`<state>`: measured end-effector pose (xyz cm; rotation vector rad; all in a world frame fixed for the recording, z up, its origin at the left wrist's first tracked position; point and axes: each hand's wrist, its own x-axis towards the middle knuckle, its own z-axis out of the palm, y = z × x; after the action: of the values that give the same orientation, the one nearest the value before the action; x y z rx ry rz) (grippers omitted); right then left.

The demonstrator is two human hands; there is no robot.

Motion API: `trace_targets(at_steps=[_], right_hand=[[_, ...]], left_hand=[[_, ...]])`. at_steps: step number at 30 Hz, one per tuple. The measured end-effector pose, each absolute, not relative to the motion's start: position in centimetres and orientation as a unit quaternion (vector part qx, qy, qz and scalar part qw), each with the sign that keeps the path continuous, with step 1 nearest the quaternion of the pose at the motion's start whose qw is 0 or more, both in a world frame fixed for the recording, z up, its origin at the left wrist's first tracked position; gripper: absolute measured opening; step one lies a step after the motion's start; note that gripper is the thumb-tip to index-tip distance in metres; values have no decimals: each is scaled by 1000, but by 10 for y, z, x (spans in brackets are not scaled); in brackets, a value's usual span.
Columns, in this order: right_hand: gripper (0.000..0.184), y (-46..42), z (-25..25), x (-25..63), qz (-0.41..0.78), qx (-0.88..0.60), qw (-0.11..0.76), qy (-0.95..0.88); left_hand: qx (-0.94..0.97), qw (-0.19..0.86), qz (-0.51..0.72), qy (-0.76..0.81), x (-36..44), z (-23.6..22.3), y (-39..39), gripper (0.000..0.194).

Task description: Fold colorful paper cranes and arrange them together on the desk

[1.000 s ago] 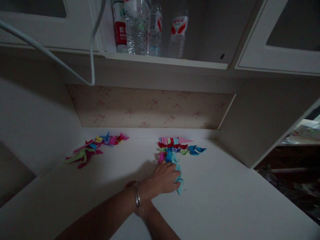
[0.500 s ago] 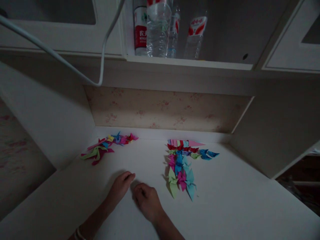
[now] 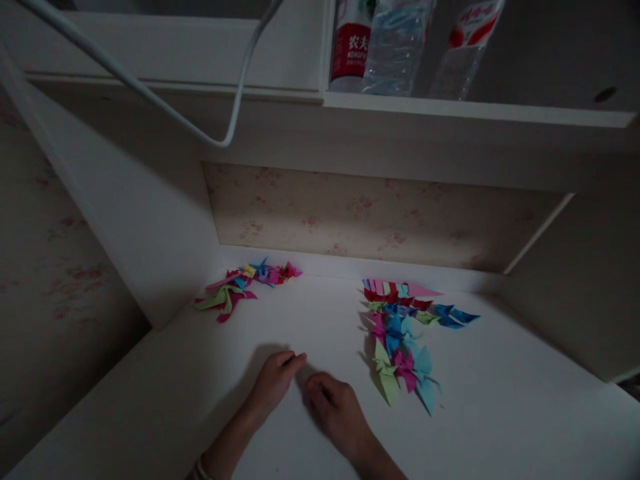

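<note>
My left hand is closed in a loose fist above the white desktop, thumb side toward the right hand. My right hand is curled too, its fingers bent inward, a small gap from the left. No object shows in either hand. To the right of my right hand lies a group of folded paper cranes in light green, magenta, blue and pale turquoise. Behind them are rows of flattened cranes in red, blue and pink. A loose pile of cranes lies at the back left.
Above the desk a shelf holds a red-labelled bottle and clear plastic bottles. A white bent tube hangs across the upper left. Side panels and a flowered back wall enclose the desktop.
My view has shifted, so the desk, cranes and shelf sit farther right in the picture. Both hands keep nearly the same pose and place on the desk.
</note>
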<state>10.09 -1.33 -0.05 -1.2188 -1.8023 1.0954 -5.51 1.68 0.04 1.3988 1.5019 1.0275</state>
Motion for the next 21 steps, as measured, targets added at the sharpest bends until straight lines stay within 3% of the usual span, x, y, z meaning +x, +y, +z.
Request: trace_targets(at_steps=[8, 13, 16, 21], right_hand=[[32, 26, 0, 87, 561, -465, 378, -571], [33, 81, 48, 46, 484, -441, 434, -619], [36, 106, 63, -1, 350, -373, 334, -792], [23, 129, 51, -83, 288, -274, 207, -894]], left_hand=[[521, 461, 417, 585, -61, 4, 18, 25], [531, 454, 403, 591, -57, 1, 18, 24], [537, 437, 414, 591, -54, -2, 18, 26], [505, 490, 473, 530, -54, -9, 23, 18]])
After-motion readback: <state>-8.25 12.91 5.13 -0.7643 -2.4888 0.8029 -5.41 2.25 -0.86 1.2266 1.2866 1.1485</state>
